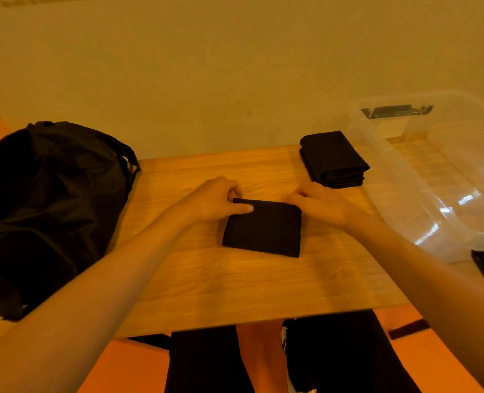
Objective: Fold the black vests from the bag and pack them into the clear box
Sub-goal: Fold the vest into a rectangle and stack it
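A black vest [263, 229], folded into a small rectangle, lies in the middle of the wooden table [235, 287]. My left hand [215, 198] pinches its far left corner, thumb on top. At the far right corner my right hand [318, 204] grips the fold. A stack of folded black vests [334, 158] sits at the back right of the table, beside the clear box [405, 177]. The black bag [48, 199] slumps at the left.
The clear box has black latch handles [396, 110] and stands at the table's right end, partly over the edge. A plain wall rises behind the table. My legs in dark clothing [334, 355] show below the front edge, above an orange floor.
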Tool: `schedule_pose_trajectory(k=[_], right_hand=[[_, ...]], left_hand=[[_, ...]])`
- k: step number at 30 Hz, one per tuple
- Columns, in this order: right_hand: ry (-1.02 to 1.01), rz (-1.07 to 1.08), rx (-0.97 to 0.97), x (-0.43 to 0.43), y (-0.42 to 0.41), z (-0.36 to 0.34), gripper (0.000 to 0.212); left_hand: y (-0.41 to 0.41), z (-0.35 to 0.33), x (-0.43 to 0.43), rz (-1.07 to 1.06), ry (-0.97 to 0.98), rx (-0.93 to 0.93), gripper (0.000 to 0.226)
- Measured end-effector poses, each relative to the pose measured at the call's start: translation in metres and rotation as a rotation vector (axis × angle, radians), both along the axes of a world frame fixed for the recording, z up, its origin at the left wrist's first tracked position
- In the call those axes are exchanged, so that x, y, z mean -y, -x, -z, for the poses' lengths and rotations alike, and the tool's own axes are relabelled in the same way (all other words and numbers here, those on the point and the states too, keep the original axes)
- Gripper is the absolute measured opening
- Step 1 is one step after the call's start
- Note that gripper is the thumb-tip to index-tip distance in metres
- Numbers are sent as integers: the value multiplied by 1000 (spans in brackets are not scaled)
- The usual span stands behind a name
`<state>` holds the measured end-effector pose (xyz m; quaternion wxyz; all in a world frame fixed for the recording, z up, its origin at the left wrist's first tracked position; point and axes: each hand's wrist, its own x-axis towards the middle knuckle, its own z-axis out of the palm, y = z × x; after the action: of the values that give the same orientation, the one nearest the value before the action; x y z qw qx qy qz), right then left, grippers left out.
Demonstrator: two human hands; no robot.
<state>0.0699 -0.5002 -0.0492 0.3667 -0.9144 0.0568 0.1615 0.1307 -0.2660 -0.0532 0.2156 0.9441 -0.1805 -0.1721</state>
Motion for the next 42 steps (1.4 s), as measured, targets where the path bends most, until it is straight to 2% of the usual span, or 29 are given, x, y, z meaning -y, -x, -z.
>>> schedule_pose_trajectory(k=[3,7,13,17,23,26,29,33,38,42], right_hand=[[47,-36,-108,3,-9,-3,42],[109,-107,-166,5,-16,-7,36],[74,-150,-178,5,-14,-12,31],[-9,-144,-152,10,-3,-16,20],[-33,-169,-172,16,9,-16,14],[-87,-130,-135,17,15,-15,16],[-256,-27,-92,23,23,-13,16],[-517,152,-11,25,34,-16,17],[-752,405,149,29,38,-21,23],[-843,656,258,31,37,-19,27]], left_hand=[[-17,-5,6,75,-60,-172,38],[-27,-14,10,126,-129,-270,40],[-25,-22,13,63,0,-336,37],[-24,-24,10,-94,200,-509,40],[-19,-31,6,-64,85,-732,36],[-19,-30,3,-36,162,-732,37],[-20,-33,3,-48,336,-722,39],[-25,-42,12,-116,522,-730,60],[-37,-65,46,-130,589,-654,31],[-54,-79,86,-199,635,-499,36]])
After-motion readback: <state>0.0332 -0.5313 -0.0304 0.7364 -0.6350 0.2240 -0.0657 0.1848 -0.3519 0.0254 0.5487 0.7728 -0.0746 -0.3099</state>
